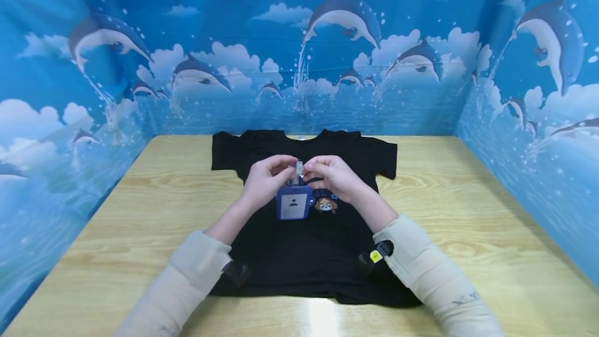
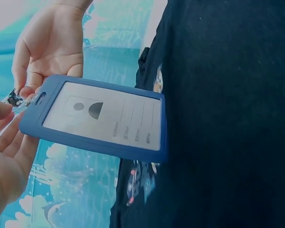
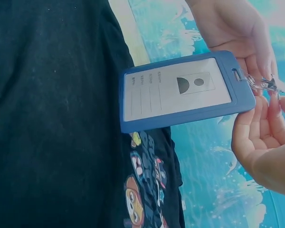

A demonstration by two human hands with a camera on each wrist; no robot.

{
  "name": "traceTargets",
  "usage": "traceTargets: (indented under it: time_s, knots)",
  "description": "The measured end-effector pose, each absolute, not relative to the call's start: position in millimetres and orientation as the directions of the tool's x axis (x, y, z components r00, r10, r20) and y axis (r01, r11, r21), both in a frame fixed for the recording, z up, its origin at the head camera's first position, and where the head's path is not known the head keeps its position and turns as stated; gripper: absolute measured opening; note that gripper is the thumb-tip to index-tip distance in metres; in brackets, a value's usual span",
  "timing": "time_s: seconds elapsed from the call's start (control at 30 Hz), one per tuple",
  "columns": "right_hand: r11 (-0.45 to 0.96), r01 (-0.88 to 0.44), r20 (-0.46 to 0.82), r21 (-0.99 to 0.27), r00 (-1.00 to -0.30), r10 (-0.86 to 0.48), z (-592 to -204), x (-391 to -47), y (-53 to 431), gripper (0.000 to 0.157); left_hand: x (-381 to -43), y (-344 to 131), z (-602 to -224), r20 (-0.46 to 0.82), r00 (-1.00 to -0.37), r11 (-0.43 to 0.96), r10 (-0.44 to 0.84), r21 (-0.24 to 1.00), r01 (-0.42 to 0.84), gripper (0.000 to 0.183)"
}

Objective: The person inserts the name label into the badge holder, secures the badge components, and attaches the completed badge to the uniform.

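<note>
Both hands hold a badge clip (image 1: 299, 168), with a clear strap and a shiny metal part, above a black T-shirt (image 1: 290, 254). My left hand (image 1: 268, 180) pinches it from the left, and my right hand (image 1: 334, 177) pinches it from the right. From the clip hangs a blue badge holder (image 1: 294, 217), its slot at the top. Inside it a white card (image 2: 102, 114) carries a simple person icon and several printed lines. Fingertips in the right wrist view partly hide the clip's metal end (image 3: 270, 84).
The T-shirt lies spread on a wood-grain table (image 1: 131, 212), its neck toward the back. Cartoon dogs (image 1: 326, 205) are printed on its chest, partly behind the badge holder. A blue dolphin-print curtain (image 1: 299, 103) encloses the table at the back and both sides.
</note>
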State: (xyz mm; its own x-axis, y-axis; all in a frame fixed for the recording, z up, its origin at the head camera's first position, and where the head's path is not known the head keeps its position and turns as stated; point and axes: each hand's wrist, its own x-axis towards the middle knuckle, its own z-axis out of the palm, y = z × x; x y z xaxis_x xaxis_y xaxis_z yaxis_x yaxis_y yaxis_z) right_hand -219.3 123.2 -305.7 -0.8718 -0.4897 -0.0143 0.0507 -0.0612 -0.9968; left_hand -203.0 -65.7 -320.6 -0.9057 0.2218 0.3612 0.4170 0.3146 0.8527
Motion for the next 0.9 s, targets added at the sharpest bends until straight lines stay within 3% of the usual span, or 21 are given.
traceTargets:
  time_s: [0.4,0.9]
  knots:
    - [-0.090,0.182,-0.113,-0.979,-0.859,-0.500,-310.4,-240.5,104.3,0.024,-215.3,-79.1,-325.7,0.312,-0.938,0.338,0.150,0.876,0.345,0.023]
    - [-0.169,0.268,-0.179,-0.948,-0.893,-0.412,-320.7,-269.7,83.0,0.025,-239.0,-91.7,-330.6,0.243,-0.966,0.376,0.090,0.890,0.259,0.024]
